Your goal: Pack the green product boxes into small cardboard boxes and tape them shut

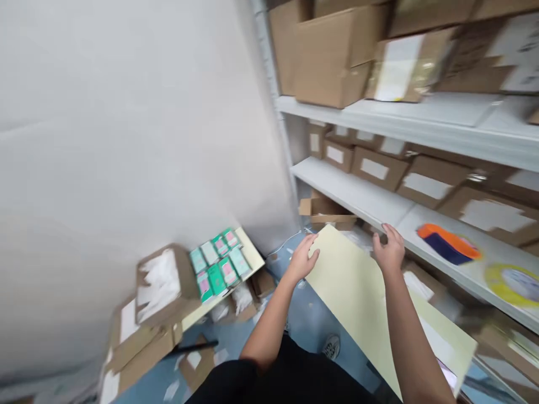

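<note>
My left hand (302, 257) is over the left edge of a pale yellow board or tabletop (349, 280), fingers apart and nothing in them. Whether it touches the surface I cannot tell. Across from it, my right hand (388, 248) is by the board's far right edge, close to the shelf, with thumb and fingers spread and nothing held. A white sheet (435, 339) and the corner of a pinkish, screen-like object (447, 373) lie at the board's near right end, partly behind my right forearm.
Metal shelving (357, 188) on the right carries labelled cardboard boxes (373, 168), an orange and purple item (448, 244) and a yellow round one (511, 283). At left, green and pink packets (217, 278) lie on a small table beside an open carton (185, 275) of white material. Scraps litter the blue floor (320, 320).
</note>
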`<act>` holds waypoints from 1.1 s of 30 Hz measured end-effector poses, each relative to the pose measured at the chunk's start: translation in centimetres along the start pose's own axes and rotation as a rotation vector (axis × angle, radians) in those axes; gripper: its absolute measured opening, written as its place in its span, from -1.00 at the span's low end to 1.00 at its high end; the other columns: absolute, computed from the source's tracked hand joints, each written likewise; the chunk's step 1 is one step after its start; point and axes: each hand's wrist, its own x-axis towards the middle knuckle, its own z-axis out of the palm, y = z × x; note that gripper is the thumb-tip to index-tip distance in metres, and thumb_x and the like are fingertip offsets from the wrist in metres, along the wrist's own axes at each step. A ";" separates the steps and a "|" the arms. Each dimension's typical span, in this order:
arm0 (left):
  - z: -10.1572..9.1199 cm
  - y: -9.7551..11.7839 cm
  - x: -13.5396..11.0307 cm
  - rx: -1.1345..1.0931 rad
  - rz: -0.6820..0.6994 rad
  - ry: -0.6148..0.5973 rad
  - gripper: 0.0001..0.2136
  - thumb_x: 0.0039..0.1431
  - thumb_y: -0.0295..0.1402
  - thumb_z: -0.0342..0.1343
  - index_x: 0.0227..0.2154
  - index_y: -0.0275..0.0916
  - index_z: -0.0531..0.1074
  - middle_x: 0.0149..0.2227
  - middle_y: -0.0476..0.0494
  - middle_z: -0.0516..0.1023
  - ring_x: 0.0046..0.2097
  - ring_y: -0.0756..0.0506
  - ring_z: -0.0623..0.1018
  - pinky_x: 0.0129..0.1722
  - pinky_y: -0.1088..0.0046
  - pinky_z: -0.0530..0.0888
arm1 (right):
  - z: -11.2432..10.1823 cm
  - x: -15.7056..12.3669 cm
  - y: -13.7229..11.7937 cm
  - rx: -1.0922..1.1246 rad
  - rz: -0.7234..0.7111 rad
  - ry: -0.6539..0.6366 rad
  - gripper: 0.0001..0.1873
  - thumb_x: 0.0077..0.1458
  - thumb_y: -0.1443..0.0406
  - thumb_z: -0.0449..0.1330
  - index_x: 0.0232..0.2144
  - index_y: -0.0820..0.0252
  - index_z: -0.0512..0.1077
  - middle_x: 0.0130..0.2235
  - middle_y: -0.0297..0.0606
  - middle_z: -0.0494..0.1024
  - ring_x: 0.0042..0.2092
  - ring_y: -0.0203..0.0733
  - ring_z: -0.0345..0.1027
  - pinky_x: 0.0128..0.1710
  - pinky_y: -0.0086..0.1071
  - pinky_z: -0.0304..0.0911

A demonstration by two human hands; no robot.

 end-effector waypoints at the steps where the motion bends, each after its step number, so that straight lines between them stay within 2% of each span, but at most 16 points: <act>1: -1.0 -0.8 -0.6 0.015 -0.010 0.024 -0.49 0.38 -0.31 0.05 0.37 -0.09 0.29 0.36 -0.26 0.37 0.31 -0.23 0.44 0.26 0.10 0.47 | 1.7 -0.8 -2.1 0.045 -0.031 -0.046 -0.50 0.28 0.16 0.12 0.18 0.24 0.47 0.17 0.07 0.53 0.21 0.16 0.39 0.29 0.11 0.24; 4: -4.8 -3.6 -2.9 0.056 -0.074 0.135 -0.48 0.37 -0.31 0.07 0.37 -0.09 0.29 0.38 -0.26 0.34 0.38 -0.24 0.36 0.37 0.03 0.35 | 6.8 -3.8 -9.5 0.174 -0.092 -0.188 -0.51 0.31 0.13 0.11 0.18 0.22 0.49 0.16 0.06 0.56 0.20 0.15 0.41 0.28 0.11 0.27; 7: -9.4 -7.1 -6.2 0.083 -0.148 0.248 -0.48 0.37 -0.32 0.08 0.36 -0.13 0.30 0.39 -0.29 0.33 0.42 -0.25 0.31 0.42 0.02 0.27 | 11.8 -7.0 -17.2 0.282 -0.107 -0.315 -0.51 0.34 0.11 0.07 0.17 0.20 0.50 0.15 0.03 0.57 0.21 0.13 0.41 0.28 0.10 0.27; 13: -20.0 -15.7 -14.0 0.063 -0.366 0.447 -0.50 0.35 -0.31 0.07 0.33 -0.13 0.32 0.39 -0.30 0.33 0.40 -0.24 0.33 0.36 0.03 0.34 | 21.3 -12.4 -30.8 0.430 -0.165 -0.554 -0.50 0.35 0.08 0.06 0.17 0.19 0.50 0.20 0.04 0.55 0.24 0.11 0.38 0.32 0.10 0.22; 18: -27.6 -23.0 -20.1 0.046 -0.512 0.609 -0.53 0.34 -0.28 0.08 0.29 -0.14 0.38 0.34 -0.28 0.39 0.38 -0.24 0.36 0.32 0.06 0.36 | 28.6 -17.7 -39.8 0.483 -0.208 -0.747 -0.49 0.31 0.12 0.07 0.20 0.17 0.49 0.23 0.00 0.53 0.27 0.10 0.36 0.33 0.09 0.21; 22: -31.6 -27.7 -23.3 0.018 -0.601 0.678 -0.54 0.33 -0.22 0.10 0.26 -0.14 0.41 0.30 -0.28 0.45 0.31 -0.24 0.44 0.27 0.10 0.41 | 33.1 -21.1 -44.6 0.503 -0.227 -0.838 -0.49 0.30 0.12 0.10 0.21 0.15 0.49 0.24 -0.03 0.53 0.28 0.08 0.36 0.33 0.06 0.23; 24: -32.1 -29.8 -23.7 0.009 -0.657 0.670 -0.55 0.32 -0.21 0.12 0.24 -0.15 0.44 0.26 -0.30 0.49 0.26 -0.26 0.49 0.25 0.10 0.42 | 34.9 -22.3 -45.7 0.507 -0.213 -0.876 -0.48 0.29 0.10 0.11 0.20 0.17 0.49 0.23 -0.01 0.53 0.28 0.09 0.36 0.33 0.05 0.24; 26: -31.1 -31.8 -23.3 -0.011 -0.715 0.611 -0.56 0.30 -0.22 0.15 0.21 -0.17 0.47 0.21 -0.31 0.54 0.20 -0.26 0.54 0.24 0.10 0.43 | 36.3 -23.4 -45.8 0.502 -0.173 -0.920 -0.47 0.27 0.10 0.13 0.19 0.19 0.49 0.23 0.02 0.54 0.27 0.11 0.37 0.30 0.05 0.28; 28: -28.9 -33.9 -22.1 -0.034 -0.758 0.537 -0.57 0.27 -0.26 0.17 0.18 -0.20 0.49 0.18 -0.31 0.57 0.17 -0.25 0.56 0.24 0.10 0.42 | 37.5 -24.4 -45.0 0.477 -0.113 -0.971 -0.46 0.26 0.10 0.14 0.19 0.21 0.49 0.22 0.04 0.54 0.26 0.12 0.39 0.26 0.05 0.32; 30: -25.9 -35.9 -20.6 -0.065 -0.781 0.476 -0.59 0.26 -0.32 0.16 0.15 -0.25 0.51 0.16 -0.35 0.57 0.14 -0.24 0.57 0.23 0.12 0.43 | 38.5 -25.3 -43.5 0.431 -0.048 -1.018 -0.45 0.25 0.10 0.13 0.19 0.21 0.49 0.22 0.04 0.54 0.23 0.12 0.42 0.22 0.04 0.37; 33: -21.5 -38.4 -18.8 -0.100 -0.845 0.417 -0.49 0.21 -0.41 0.17 0.24 -0.34 0.43 0.17 -0.45 0.54 0.16 -0.27 0.56 0.24 0.13 0.42 | 39.6 -26.4 -40.5 0.367 0.037 -1.063 -0.44 0.21 0.10 0.14 0.18 0.22 0.49 0.21 0.03 0.55 0.19 0.11 0.46 0.17 0.01 0.41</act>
